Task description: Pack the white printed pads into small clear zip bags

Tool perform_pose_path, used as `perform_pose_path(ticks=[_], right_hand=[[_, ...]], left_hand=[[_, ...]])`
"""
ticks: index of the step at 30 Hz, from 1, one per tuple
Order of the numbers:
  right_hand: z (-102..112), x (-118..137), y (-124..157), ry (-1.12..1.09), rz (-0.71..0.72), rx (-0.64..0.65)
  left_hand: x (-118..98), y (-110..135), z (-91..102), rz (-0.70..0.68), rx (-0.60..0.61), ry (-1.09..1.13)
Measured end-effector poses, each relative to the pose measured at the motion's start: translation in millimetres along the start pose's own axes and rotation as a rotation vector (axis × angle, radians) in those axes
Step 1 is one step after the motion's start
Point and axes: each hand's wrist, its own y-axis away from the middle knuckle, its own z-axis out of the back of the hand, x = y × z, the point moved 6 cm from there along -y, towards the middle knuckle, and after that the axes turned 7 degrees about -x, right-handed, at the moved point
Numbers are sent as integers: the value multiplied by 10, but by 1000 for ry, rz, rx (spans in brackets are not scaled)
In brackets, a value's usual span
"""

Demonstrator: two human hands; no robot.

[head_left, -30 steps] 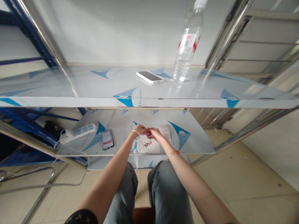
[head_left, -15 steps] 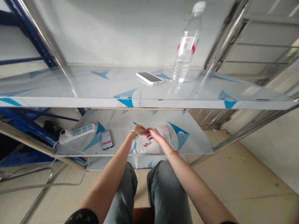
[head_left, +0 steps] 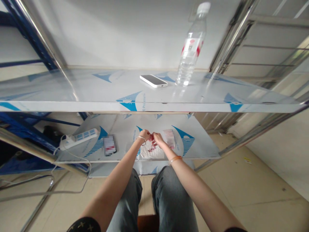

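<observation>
My left hand (head_left: 145, 134) and my right hand (head_left: 158, 138) meet above the lower shelf, with fingers pinched close together. Between them is a thin dark-red strand (head_left: 151, 138), perhaps of small beads, too small to make out well. Part of it trails down over a crumpled white cloth or paper (head_left: 152, 154), where more small red pieces (head_left: 152, 149) lie. A clear packet with red stripes (head_left: 170, 137) lies just right of my right hand. The fingertips are partly hidden.
On the upper shelf (head_left: 96, 91) are a white phone (head_left: 154, 81) and a clear plastic bottle (head_left: 190, 48), standing upright. To the left on the lower shelf (head_left: 123, 151) lie a power strip (head_left: 84, 137) with a cable and a blurred-out dark-edged item (head_left: 110, 145).
Both hands have closed in more tightly at the same spot. More of the red strand shows below the fingers, spread over the white cloth or paper.
</observation>
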Motion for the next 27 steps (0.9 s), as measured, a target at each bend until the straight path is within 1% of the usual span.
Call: perform_pose_path(ticks=[4, 7, 10, 12, 17, 20, 21, 23, 25, 27], right_hand=[[-57, -27, -26, 56, -25, 50], [-68, -5, -77, 168, 41, -1], [-52, 29, -98, 274, 92, -70], [-42, 60, -80, 315, 113, -92], [-38, 147, -9, 323, 151, -124], [-28, 127, -16, 274, 115, -132], [-19, 108, -25, 252, 96, -134], [6, 68, -47, 216, 71, -143], [24, 41, -67, 197, 77, -153], [24, 28, -83, 187, 109, -153]], left_hand=[[12, 5, 6, 55, 21, -84], [-3, 16, 56, 94, -27, -125], [-56, 27, 104, 88, -104, -148], [-73, 37, 129, 92, -146, -143], [-23, 85, 231, 170, -244, -89], [-52, 104, 273, 125, -284, -32], [-73, 101, 265, 93, -274, -26], [-106, 78, 208, 32, -206, -48], [-103, 41, 124, 2, -113, -102], [-73, 0, 53, -11, -52, -144]])
